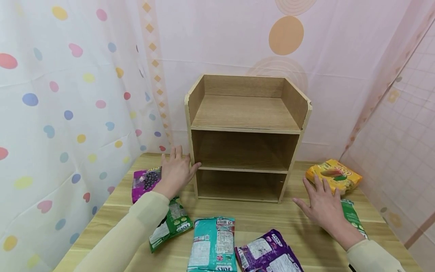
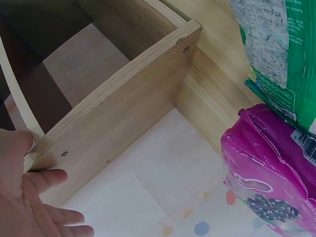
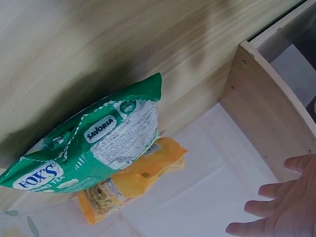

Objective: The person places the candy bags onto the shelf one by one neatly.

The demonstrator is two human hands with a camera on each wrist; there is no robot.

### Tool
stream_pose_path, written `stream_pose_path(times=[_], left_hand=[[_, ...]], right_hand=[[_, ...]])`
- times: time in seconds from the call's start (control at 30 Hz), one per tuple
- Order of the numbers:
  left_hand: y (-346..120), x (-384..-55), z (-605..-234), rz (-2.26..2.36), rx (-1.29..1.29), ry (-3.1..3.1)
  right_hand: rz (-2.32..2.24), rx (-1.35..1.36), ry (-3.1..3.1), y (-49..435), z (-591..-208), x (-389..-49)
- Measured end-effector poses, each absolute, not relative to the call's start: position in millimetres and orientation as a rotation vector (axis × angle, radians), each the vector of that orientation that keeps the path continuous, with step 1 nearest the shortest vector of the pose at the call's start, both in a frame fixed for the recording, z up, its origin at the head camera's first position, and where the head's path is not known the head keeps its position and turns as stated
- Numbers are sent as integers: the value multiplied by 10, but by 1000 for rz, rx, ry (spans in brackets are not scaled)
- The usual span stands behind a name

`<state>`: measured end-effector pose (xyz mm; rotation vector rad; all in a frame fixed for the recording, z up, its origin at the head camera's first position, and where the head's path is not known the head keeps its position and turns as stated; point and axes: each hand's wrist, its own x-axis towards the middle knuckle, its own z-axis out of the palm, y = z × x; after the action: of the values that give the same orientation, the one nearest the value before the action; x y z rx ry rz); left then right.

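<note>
A small wooden shelf (image 1: 242, 130) with an open top tray and two compartments stands on the table. My left hand (image 1: 176, 172) is at its left side panel, thumb by the front edge at the middle board and the other fingers extended along the outside; the left wrist view shows this hand (image 2: 29, 192) against the panel. To the right of the shelf, my right hand (image 1: 323, 206) hovers with fingers spread, holding nothing. Nearest to it are a yellow mango candy bag (image 1: 334, 175) and a green Fox's bag (image 3: 106, 140).
Beside my left hand lie a purple grape candy bag (image 1: 146, 181) and a green Fox's bag (image 1: 175, 221). A teal Fox's bag (image 1: 213, 243) and a dark purple Fox's bag (image 1: 268, 253) lie in front of the shelf. Patterned curtains (image 1: 85, 94) surround the wooden table (image 1: 265, 215).
</note>
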<state>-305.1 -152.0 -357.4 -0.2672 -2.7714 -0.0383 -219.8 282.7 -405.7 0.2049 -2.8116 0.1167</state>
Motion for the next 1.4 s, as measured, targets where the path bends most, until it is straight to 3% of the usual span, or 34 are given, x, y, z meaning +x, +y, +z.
stream_pose_path(times=[0.63,0.87,1.13,1.4], left_hand=[[-1472,-3100,-3575,-38,-249,-2762],[-1452,-3102,-3579,-25,-243,-2771],[-1452,-3111,-3585,-19,-238,-2781],[-1460,-3136,-3597,-22,-235,-2781]], right_hand=[[65,388,-2882,2746,-4259,-2166],[94,639,-2933,2638,-4428,-2074],[255,1100,-3083,2491,-4594,-2012],[203,1224,-2976,2428,-4601,-2086]])
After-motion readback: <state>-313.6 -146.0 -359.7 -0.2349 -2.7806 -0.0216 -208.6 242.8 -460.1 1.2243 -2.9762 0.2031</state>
